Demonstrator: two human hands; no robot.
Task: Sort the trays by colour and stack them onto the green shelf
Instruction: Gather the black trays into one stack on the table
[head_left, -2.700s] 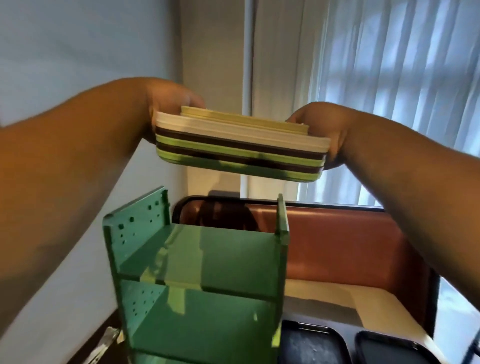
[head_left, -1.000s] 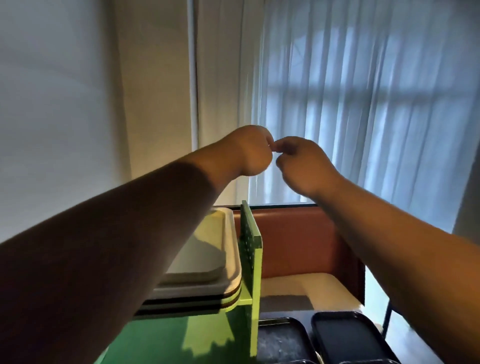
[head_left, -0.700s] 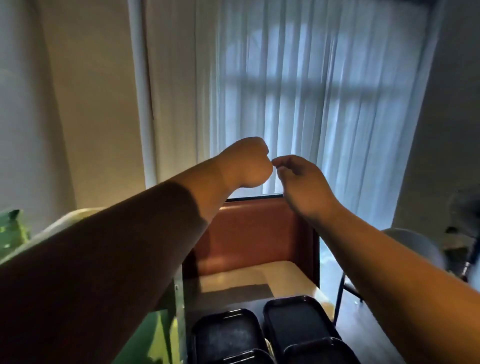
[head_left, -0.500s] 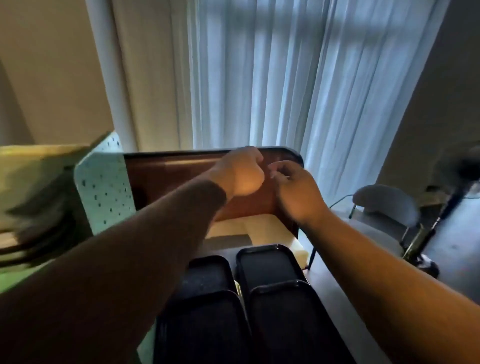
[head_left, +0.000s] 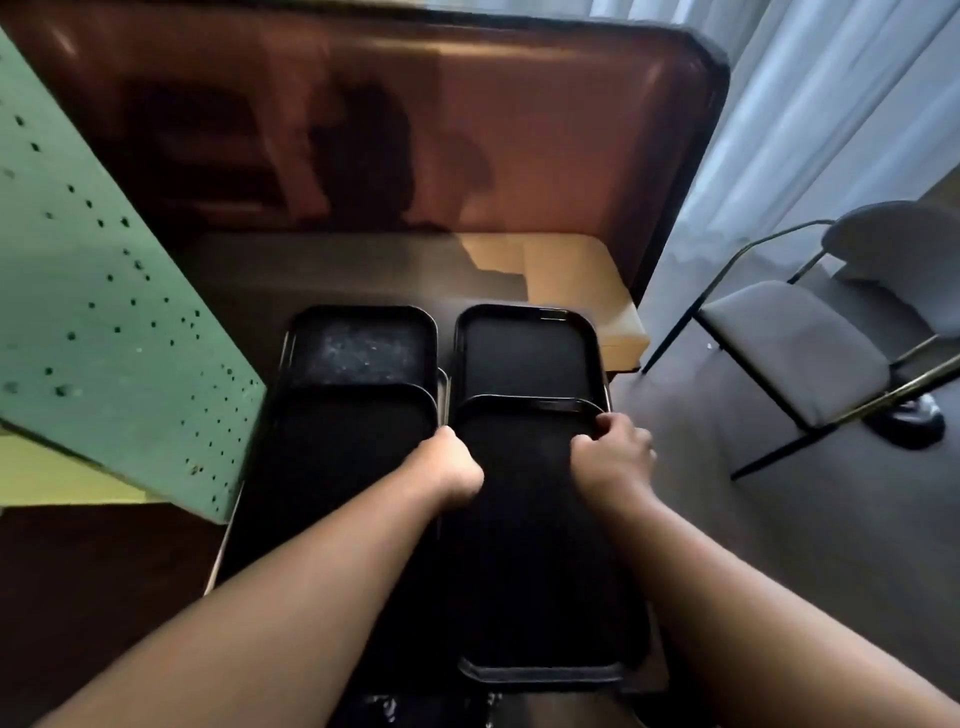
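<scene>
Both hands have dropped from curtain height onto the near right black tray (head_left: 524, 545): the left hand (head_left: 451, 467) is curled closed on its left rim, the right hand (head_left: 613, 454) clamped on its far right corner. Beyond the fingers lie two more black trays (head_left: 524, 351); left of them stands the green shelf (head_left: 104, 322), right a grey chair (head_left: 789, 343) before pale curtains (head_left: 831, 104).

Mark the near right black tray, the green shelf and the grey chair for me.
near right black tray (head_left: 524, 561), head view, bare floor of the tray
green shelf (head_left: 104, 332), head view, perforated side panel
grey chair (head_left: 789, 343), head view, seat cushion
</scene>
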